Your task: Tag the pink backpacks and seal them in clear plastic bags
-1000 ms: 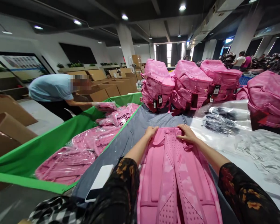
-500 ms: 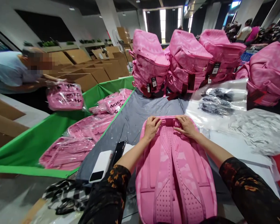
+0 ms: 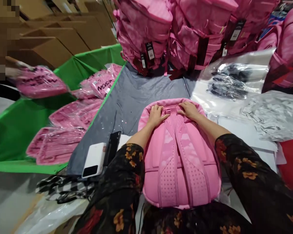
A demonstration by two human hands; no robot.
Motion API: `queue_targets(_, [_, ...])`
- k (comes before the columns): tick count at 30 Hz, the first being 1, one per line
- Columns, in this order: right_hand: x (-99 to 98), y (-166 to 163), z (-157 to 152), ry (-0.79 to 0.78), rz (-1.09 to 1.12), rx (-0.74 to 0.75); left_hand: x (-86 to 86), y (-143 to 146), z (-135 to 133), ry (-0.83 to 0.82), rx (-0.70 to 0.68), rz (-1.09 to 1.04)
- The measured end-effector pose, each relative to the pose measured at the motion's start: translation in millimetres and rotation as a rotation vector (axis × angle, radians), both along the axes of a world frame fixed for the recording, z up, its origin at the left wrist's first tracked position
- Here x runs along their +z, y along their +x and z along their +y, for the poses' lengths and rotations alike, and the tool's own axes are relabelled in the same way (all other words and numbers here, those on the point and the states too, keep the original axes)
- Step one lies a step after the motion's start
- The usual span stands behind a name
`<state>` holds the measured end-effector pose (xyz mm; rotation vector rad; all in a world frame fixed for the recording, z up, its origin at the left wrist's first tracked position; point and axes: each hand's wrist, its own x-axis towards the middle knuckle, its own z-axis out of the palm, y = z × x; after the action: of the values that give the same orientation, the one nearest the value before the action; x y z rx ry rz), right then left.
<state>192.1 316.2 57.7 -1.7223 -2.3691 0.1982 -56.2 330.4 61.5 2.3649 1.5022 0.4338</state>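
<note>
Head view showed me a pink backpack (image 3: 169,159) at lower centre of the frame. I saw the left hand (image 3: 157,116) and right hand (image 3: 189,110) half closed, gripping its top edge.

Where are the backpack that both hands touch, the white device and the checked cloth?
Backpack (image 3: 170,159): head view, on a shoulder strap.
White device (image 3: 94,156): head view, on its casing.
Checked cloth (image 3: 65,188): head view, near its middle.
</note>
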Motion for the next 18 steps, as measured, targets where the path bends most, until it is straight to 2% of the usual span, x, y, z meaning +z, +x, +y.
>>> queue_targets(2, [-3.1, -8, 16, 0.034, -0.045, -0.063, 12.2, 8, 5, -0.024, -0.016, 0.034])
queue_targets(4, [-8.6, -15, 23, 0.100, -0.059, -0.108, 18.9, 17, -6, -0.031, -0.001, 0.056])
queue_targets(6, [-14.8, -23, 25, 0.154, -0.046, -0.147, 17.7, 29, -27, -0.075, -0.004, 0.070])
queue_targets(9, [-16.6, -32, 22, 0.170, -0.031, -0.168, 8.6, 44, -58, -0.198, -0.079, 0.117])
queue_targets(11, [-7.9, -31, 20, 0.156, -0.045, -0.126, 4.0, 48, -69, -0.205, -0.084, 0.132])
queue_targets(13, [8.6, -20, 20, 0.152, -0.062, -0.058, 1.6, 48, -74, -0.167, -0.061, 0.112])
queue_targets(16, [39.5, 12, 23, 0.165, -0.083, -0.012, -1.2, 45, -74, -0.117, -0.041, 0.061])
queue_targets(18, [54.1, 32, 30, 0.109, -0.111, -0.018, -3.5, 42, -76, -0.099, -0.021, 0.020])
